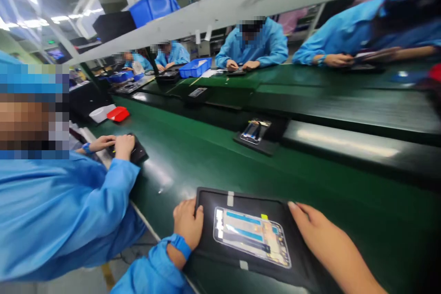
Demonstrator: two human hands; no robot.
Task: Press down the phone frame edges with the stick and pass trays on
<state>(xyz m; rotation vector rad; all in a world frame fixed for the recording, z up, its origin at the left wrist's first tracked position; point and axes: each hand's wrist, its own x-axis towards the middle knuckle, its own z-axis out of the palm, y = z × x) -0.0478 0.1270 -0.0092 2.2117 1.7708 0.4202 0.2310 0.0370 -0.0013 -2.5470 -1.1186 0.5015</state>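
A black tray (210,257) with two pale tape strips is held level between my hands over the green bench. In it lies an opened phone (246,234) with blue strips, a yellow tab and its inner parts showing. My left hand (188,225), with a blue wristband, grips the tray's left edge, thumb on top. At the right edge, the thumb and fingers of my right hand (317,225) close on the tray's upper corner.
Beyond the tray, another phone (255,131) lies on a black tray by the metal strip. At left, a co-worker's hands (124,146) work over a black tray. A red bin (118,114) stands behind them. Across the bench (179,147) sit several people in blue.
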